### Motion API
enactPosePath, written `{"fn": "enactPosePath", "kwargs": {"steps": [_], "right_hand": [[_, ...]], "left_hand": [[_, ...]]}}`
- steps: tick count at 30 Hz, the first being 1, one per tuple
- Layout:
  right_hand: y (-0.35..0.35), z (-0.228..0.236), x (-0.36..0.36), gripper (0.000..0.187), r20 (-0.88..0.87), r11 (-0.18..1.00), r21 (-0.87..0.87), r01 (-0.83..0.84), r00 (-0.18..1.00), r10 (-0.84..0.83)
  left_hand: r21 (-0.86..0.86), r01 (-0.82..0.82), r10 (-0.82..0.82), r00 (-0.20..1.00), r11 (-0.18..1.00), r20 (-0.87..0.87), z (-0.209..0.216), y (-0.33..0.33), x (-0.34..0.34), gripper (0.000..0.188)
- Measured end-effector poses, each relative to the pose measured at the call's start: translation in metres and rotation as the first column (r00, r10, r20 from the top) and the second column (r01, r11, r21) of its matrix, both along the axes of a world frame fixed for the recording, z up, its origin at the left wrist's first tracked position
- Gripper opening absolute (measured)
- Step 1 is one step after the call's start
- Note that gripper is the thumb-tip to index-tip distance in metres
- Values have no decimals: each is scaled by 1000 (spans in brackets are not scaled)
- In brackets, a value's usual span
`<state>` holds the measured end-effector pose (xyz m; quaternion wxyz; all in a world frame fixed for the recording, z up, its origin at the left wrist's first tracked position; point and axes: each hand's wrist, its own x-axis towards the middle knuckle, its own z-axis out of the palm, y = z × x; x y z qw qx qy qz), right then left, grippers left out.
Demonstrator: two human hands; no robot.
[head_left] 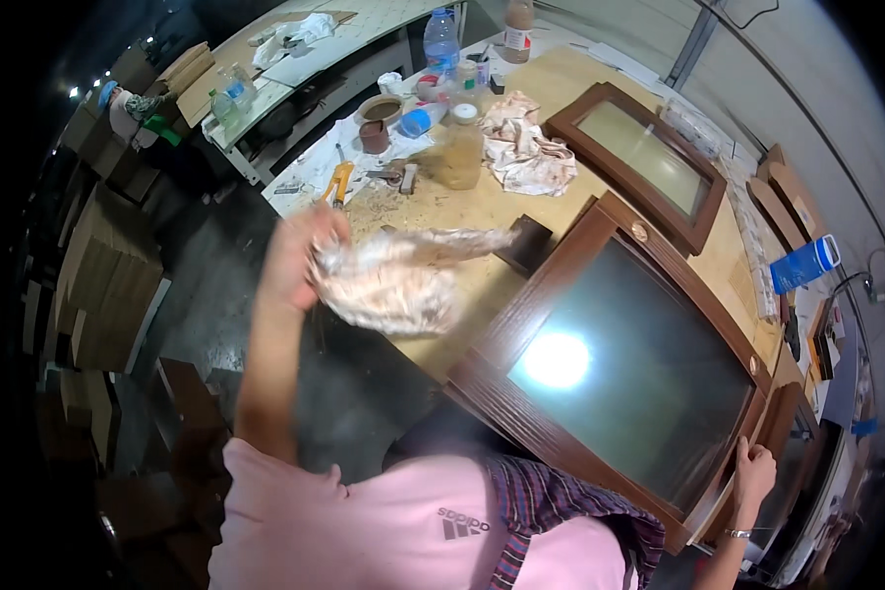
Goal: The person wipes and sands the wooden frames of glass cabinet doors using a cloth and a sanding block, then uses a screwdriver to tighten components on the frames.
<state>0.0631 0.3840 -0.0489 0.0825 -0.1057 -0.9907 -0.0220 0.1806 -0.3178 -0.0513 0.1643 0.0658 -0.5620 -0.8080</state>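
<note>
Pink shirt (364, 531) fabric fills the near ground, with a striped cloth (546, 501) draped across the worker's front. Right arm: bent, the wrist banded with metal, the right hand (754, 472) set at the outer edge of a glazed wooden frame (624, 364); the fingers are curled in against the wood, though whether they grip or merely rest I cannot tell. That placement would presumably steady the piece, which lies slantwise, glass up, with its near corner projecting past the table (383, 211), apparently so that its edges can be reached. Left arm: extended forward and raised, the left hand (300, 258) closed on one bunched end of a pale, brown-stained cloth (393, 280), the rest trailing loose to the right; both are blurred. Held by one end only, the cloth has most of its length free. Beyond it, a dark block (528, 244) sits just beside the frame. Farther back stand an orange-handled tool (340, 182), a jar of amber liquid (462, 157) and a crumpled stained rag (531, 152), grouped aside, probably to keep them handy. A smaller glazed frame (644, 162) lies behind the first. Farthest off, another person (133, 123) stands near a second table (344, 54).
</note>
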Motion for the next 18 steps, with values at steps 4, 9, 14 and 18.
{"fn": "enactPosePath", "kwargs": {"steps": [4, 9, 14, 18], "right_hand": [[-27, 13, -8, 42, 1, 999, 35, -33, 999, 33], [-88, 28, -3, 36, -94, 987, -100, -128, 988, 118], [-134, 35, 4, 28, -129, 908, -320, -272, 961, 243], [-200, 50, 6, 14, -60, 706, -595, -384, 897, 437]], "left_hand": [[-98, -118, 148, 898, 988, 414, -73, 38, -7, 12], [-863, -240, 716, 674, 445, 182, -202, -28, -49, 40], [-917, 83, 798, 466, 391, 383, -185, -22, -92, 37], [-673, -270, 463, 878, 688, 122, -127, 7, -78, 34]]}}
